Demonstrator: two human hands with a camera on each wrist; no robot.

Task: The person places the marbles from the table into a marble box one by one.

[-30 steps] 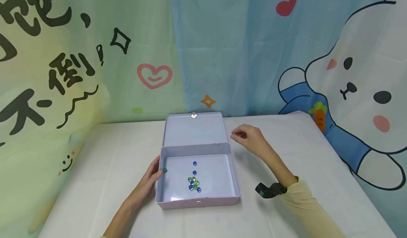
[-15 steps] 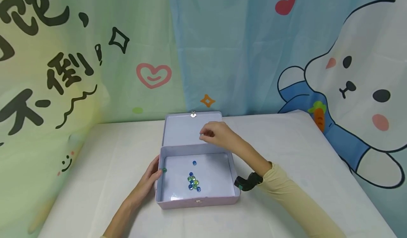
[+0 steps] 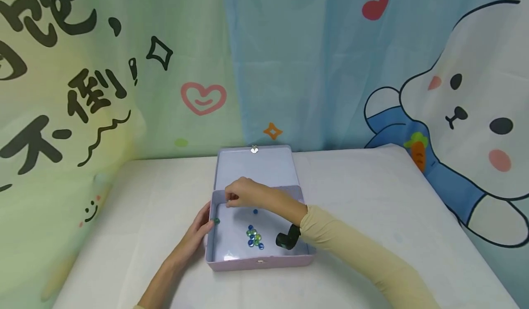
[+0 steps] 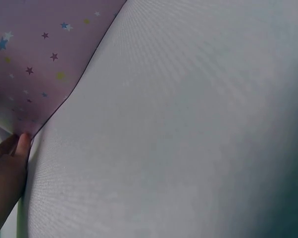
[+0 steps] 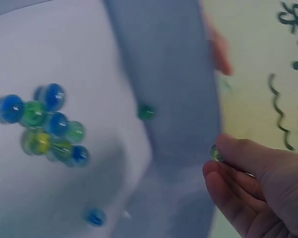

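A lidded tin box (image 3: pixel 285 263), pale lavender inside, stands on the white table with its lid (image 3: pixel 256 164) raised at the back. My left hand (image 3: pixel 193 235) rests against the box's left wall; in the left wrist view its fingers touch the star-patterned pink outside (image 4: pixel 45 59). Above the left rear part of the box is my right hand (image 3: pixel 248 193). Its thumb and fingers pinch a small clear greenish marble (image 5: pixel 217 153). Inside lie several blue and green marbles clustered together (image 5: pixel 57 124), a single blue marble (image 5: pixel 95 217) apart, and a green marble (image 5: pixel 146 112) by the left wall.
White cloth covers the table (image 3: pixel 351 180) around the box. A printed curtain (image 3: pixel 281 70) hangs behind. A black wrist camera (image 3: pixel 288 238) on the right wrist hangs over the box's right part.
My right hand has moved left from beside the lid, across it, to above the box's left rear. One blue marble has shifted closer to the cluster. The left hand stays against the box.
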